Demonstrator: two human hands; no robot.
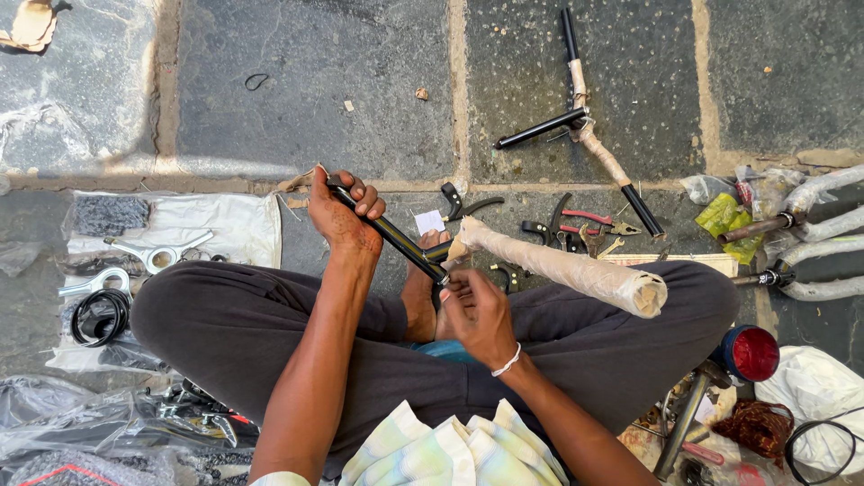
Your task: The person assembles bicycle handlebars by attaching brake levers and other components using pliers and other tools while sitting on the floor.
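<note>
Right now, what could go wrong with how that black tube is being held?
1. The left hand grips only the far end of the black tube, so it could twist or slip.
2. The right hand works at the joint with the paper-wrapped tube; fingers might get pinched.
3. The loose pliers lie close to the bare feet.

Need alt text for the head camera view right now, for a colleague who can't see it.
A person sitting cross-legged on stone paving grips a black bicycle frame tube in the left hand, while the right hand works at its joint with a paper-wrapped tube. Pliers, spanners and another wrapped frame lie around.
</note>
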